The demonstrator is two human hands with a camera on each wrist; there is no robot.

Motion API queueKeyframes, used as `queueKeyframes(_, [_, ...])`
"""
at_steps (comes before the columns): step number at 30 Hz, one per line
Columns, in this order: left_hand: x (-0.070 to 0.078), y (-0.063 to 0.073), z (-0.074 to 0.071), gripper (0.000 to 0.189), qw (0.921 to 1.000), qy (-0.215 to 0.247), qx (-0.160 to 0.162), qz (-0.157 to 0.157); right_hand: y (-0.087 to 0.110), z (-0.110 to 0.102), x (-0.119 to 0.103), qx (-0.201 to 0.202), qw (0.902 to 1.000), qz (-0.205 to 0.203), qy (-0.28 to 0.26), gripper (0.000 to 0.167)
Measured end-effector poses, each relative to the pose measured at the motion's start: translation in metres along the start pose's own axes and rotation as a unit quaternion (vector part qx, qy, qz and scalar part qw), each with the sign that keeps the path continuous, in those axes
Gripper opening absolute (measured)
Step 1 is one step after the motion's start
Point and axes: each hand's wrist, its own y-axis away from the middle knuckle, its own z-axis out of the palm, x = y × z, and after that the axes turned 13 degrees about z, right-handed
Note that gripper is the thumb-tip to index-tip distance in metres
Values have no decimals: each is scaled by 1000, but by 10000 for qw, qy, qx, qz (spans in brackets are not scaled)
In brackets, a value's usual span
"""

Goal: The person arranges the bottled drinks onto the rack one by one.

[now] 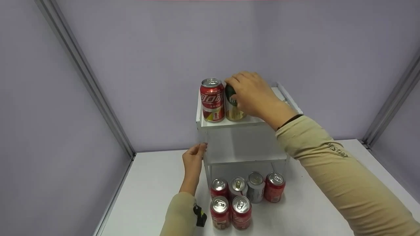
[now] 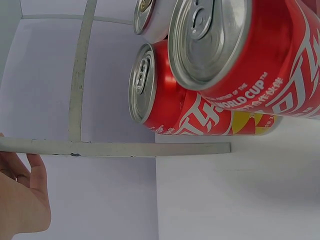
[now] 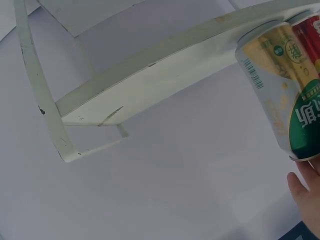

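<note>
My right hand reaches over the top of a green, gold and white drink can, gripping its upper end. That can stands upright on the top tier of a white shelf rack, just right of a red cola can. In the right wrist view, the can's base meets the shelf board and my fingertips lie at its other end. Lower down, my left hand holds the rack's left front post, with part of the fingers behind the post.
Several cans stand at the rack's foot, among them a front red can, a silver can and a red can at the right. A raised rim borders the top tier. Pale wall panels enclose the white table.
</note>
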Motion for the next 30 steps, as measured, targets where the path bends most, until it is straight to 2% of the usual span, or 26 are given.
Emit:
queueKeyframes(8, [-2, -1, -1, 27, 9999, -56, 142, -55, 2, 10, 2, 215, 9985, -169, -476, 51])
queueKeyframes(12, [1, -1, -1, 26, 9999, -38, 143, -86, 2, 14, 3, 345, 9979, -225, -494, 51])
queueKeyframes(20, [43, 12, -4, 23, 10000, -44, 32, 34, 10, 18, 0, 446, 9985, -168, -258, 56])
queueKeyframes(23, [47, 13, -4, 23, 10000, -22, 43, 63, 15, 19, -2, 598, 9978, -152, -225, 60])
queueKeyframes(26, [27, 7, -3, 24, 9999, -49, 79, 58, 22, 21, -6, 935, 9945, -233, -402, 60])
queueKeyframes(30, [1, 0, -2, 26, 10000, -72, 38, 38, 35, 25, -12, 1531, 9837, -447, -827, 56])
